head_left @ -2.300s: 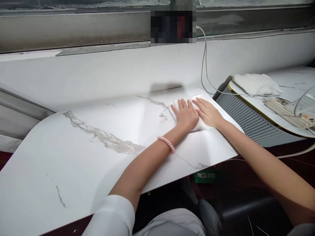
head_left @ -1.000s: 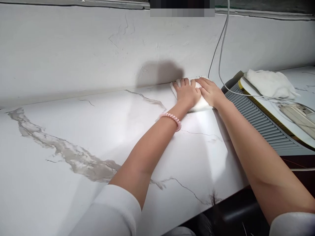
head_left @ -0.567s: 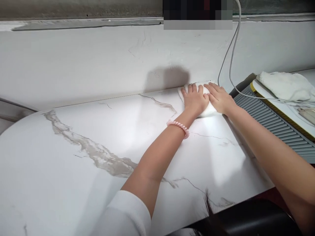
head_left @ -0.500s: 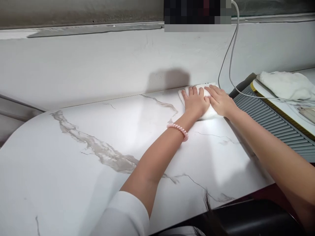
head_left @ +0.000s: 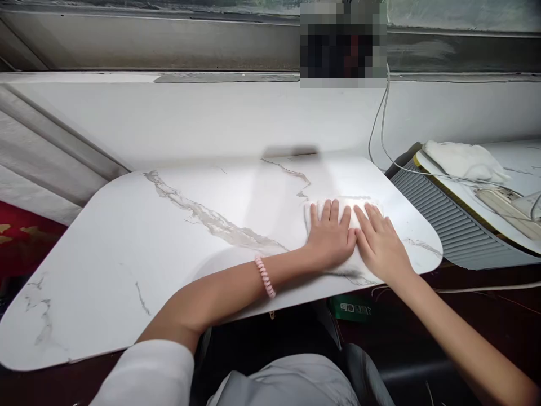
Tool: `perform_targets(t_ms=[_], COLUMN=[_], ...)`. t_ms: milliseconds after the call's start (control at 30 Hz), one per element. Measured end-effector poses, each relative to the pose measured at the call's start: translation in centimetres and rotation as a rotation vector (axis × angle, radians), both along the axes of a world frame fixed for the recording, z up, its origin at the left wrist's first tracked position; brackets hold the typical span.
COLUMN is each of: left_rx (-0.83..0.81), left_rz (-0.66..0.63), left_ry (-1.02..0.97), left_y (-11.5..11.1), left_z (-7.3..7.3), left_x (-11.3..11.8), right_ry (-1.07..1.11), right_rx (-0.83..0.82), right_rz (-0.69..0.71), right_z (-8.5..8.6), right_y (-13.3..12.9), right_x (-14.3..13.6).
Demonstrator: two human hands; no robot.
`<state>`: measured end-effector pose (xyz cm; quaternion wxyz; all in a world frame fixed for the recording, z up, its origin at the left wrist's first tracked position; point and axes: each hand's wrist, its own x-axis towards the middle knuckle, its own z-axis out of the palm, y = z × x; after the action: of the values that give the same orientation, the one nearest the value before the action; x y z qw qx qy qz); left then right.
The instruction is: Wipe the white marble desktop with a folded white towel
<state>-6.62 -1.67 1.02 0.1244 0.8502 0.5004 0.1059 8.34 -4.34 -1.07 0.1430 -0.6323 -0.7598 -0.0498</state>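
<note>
My left hand point(head_left: 332, 239) lies flat with its fingers spread on a folded white cloth point(head_left: 353, 266), on the right part of a white marbled tabletop point(head_left: 101, 254). Flat on the same cloth, close beside it, rests my right hand point(head_left: 382, 248), its fingers also stretched out. Both palms press down from above, and much of the cloth is hidden under them. A pink coiled band point(head_left: 265, 276) circles my left wrist.
A second white surface point(head_left: 524, 225) at the right carries another white cloth point(head_left: 462, 160) and a power strip point(head_left: 507, 208). Grey ribbed panelling point(head_left: 456, 225) runs along its side. A thin cable point(head_left: 384, 118) hangs by the wall. Below the table edge sits a green box point(head_left: 350, 308).
Both hands have drawn the cloth back from the wall edge toward my body. The camera view has shifted, so more of the table and the window now shows.
</note>
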Motion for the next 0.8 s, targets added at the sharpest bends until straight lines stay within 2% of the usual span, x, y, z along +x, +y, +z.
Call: perform_targets(t_ms=[100, 167, 233, 333, 500, 800], left_rx=[-0.008, -0.008, -0.006, -0.027, -0.107, 0.089], left_rz=[-0.027, -0.028, -0.013, 0.019, 0.090, 0.211], left_ry=[0.015, 0.024, 0.031, 0.044, -0.003, -0.043], left_y=[-3.3, -4.5, -4.9, -4.2, -0.1, 11.5], left_z=[0.2, 0.2, 0.3, 0.6, 1.2, -0.3], left_x=[-1.8, -2.5, -2.9, -3.0, -3.2, -4.2], right_ry=[-0.004, -0.012, -0.021, -0.039, -0.063, -0.040], right_rx=[-0.005, -0.004, -0.008, -0.033, -0.074, -0.023], right_rz=[0.005, 0.014, 0.026, 0.029, 0.006, 0.046], right_z=[-0.1, -0.2, -0.2, 0.0, 0.2, -0.4], right_y=[-3.3, -4.3, -4.4, -3.2, 1.2, 14.0], right_x=[-1.3, -1.9, -2.2, -2.5, -3.7, -5.0])
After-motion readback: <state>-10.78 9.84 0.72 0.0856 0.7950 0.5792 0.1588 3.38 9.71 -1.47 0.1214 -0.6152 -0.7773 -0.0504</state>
